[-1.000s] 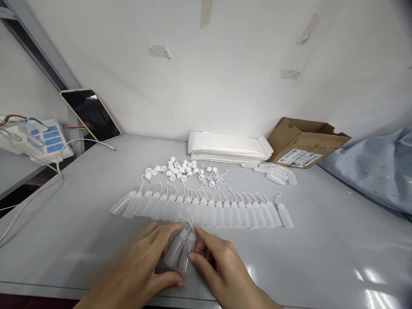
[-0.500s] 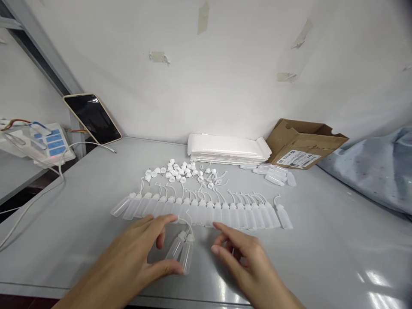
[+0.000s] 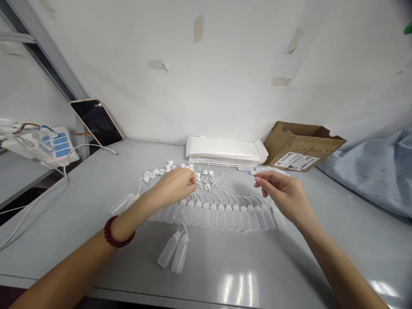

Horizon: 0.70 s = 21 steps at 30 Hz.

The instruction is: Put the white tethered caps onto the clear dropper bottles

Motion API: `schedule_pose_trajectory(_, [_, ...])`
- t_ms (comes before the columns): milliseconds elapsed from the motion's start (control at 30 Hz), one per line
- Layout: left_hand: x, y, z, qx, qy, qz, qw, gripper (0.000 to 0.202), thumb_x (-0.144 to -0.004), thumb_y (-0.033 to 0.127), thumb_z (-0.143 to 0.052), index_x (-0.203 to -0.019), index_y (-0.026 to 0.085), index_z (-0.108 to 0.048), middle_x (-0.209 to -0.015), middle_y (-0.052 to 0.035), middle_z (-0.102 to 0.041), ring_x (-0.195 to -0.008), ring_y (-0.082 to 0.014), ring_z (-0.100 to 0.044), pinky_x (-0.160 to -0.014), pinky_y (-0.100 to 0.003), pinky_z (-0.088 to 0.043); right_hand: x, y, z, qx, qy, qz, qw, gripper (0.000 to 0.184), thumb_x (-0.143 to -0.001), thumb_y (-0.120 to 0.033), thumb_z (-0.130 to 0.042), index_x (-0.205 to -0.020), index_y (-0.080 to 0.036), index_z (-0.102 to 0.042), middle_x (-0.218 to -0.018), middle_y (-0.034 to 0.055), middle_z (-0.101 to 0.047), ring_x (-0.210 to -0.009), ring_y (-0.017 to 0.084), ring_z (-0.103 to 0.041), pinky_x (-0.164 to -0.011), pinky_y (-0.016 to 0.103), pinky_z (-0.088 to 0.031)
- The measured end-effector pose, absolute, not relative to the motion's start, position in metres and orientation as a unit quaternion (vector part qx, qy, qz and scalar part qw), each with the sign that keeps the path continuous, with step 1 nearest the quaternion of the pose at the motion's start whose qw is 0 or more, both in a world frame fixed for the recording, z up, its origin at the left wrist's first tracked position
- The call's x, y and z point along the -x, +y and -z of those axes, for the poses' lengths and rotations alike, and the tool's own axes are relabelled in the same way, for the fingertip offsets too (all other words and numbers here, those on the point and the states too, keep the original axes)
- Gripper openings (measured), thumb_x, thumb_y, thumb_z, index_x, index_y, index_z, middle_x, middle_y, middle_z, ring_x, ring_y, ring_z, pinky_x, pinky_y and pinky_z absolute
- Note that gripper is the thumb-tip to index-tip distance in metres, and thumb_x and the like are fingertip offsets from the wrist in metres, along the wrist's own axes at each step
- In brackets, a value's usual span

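My left hand (image 3: 178,184) is over the pile of small white caps (image 3: 156,172), fingers curled downward. Its fingertips are hidden, so what they pinch, if anything, does not show. Further right my right hand (image 3: 281,191) is closed in a pinch in front of several loose clear bottles (image 3: 267,170), partly covering them. Anything in that pinch is too small to name. A row of translucent squeeze bottles (image 3: 213,216) with thin bent tubes lies across the table, its left part behind my left forearm. Two more such bottles (image 3: 180,255) lie side by side nearer the front edge.
White flat packets (image 3: 225,148) are stacked by the wall, beside an open cardboard box (image 3: 304,148). A phone (image 3: 98,122) leans at the left, near a power strip (image 3: 62,146) and a white cable (image 3: 66,167). Grey-blue fabric (image 3: 380,171) covers the right side.
Both hands have moved away from the two front bottles, which stay on the table. My left hand went up to the caps, my right hand up and right towards the loose bottles.
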State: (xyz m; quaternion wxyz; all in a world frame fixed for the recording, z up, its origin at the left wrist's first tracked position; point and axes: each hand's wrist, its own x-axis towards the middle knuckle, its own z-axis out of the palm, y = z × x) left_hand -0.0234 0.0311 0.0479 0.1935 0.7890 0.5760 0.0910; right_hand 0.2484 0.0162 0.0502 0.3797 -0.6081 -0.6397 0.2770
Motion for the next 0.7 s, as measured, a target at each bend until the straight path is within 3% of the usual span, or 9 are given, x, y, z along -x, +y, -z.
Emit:
schedule_pose_trajectory(67, [0.021,0.037,-0.045,-0.791,0.576,-0.087,0.188,0.013,-0.071,0.018,-0.050,-0.069,0.017,-0.063,-0.066,-0.0032,-0.062,-0.060,-0.0190,-0.056,-0.050,-0.026,-0.031,-0.255,0.021,-0.048,0.612,-0.643,-0.249,0.386,0.026,-0.080,-0.039,-0.059,-0.082,-0.015,-0.068,-0.065,0.0042,-0.068,-0.046,0.011,-0.051,-0.037,0.021,-0.033])
schedule_pose_trajectory(200, [0.016,0.040,-0.044,-0.808,0.550,-0.094,0.188,0.025,-0.071,0.017,-0.048,-0.087,0.020,-0.067,-0.076,-0.0041,-0.064,-0.072,-0.0215,-0.058,-0.055,-0.026,-0.033,-0.269,0.031,-0.039,0.622,-0.645,-0.208,0.392,0.026,-0.081,-0.038,-0.057,-0.080,-0.015,-0.068,-0.068,0.0065,-0.070,-0.047,0.013,-0.055,-0.039,0.023,-0.040])
schedule_pose_trajectory(367, [0.012,0.042,-0.039,-0.817,0.527,-0.107,0.209,0.022,-0.070,0.018,-0.052,-0.081,0.022,-0.071,-0.081,-0.0054,-0.064,-0.077,-0.0233,-0.058,-0.062,-0.028,-0.038,-0.295,0.052,-0.030,0.645,-0.662,-0.117,0.364,0.024,-0.082,-0.033,-0.052,-0.082,-0.014,-0.068,-0.069,0.0085,-0.073,-0.053,0.018,-0.062,-0.053,0.031,-0.050])
schedule_pose_trajectory(500, [0.013,0.043,-0.039,-0.808,0.524,-0.133,0.235,0.018,-0.074,0.021,-0.052,-0.075,0.020,-0.070,-0.078,-0.0049,-0.063,-0.073,-0.0221,-0.057,-0.064,-0.029,-0.038,-0.308,0.071,-0.033,0.634,-0.715,-0.043,0.291,0.018,-0.080,-0.024,-0.053,-0.080,-0.016,-0.070,-0.080,0.0091,-0.075,-0.069,0.024,-0.067,-0.067,0.038,-0.051])
schedule_pose_trajectory(700, [0.019,0.046,-0.050,-0.771,0.527,-0.187,0.305,0.018,-0.076,0.033,-0.058,-0.078,0.020,-0.071,-0.072,-0.0018,-0.058,-0.066,-0.0173,-0.052,-0.058,-0.027,-0.036,-0.283,0.091,-0.037,0.555,-0.821,0.018,0.133,0.023,-0.085,-0.009,-0.052,-0.095,-0.016,-0.071,-0.099,0.0092,-0.074,-0.083,0.021,-0.067,-0.069,0.030,-0.051])
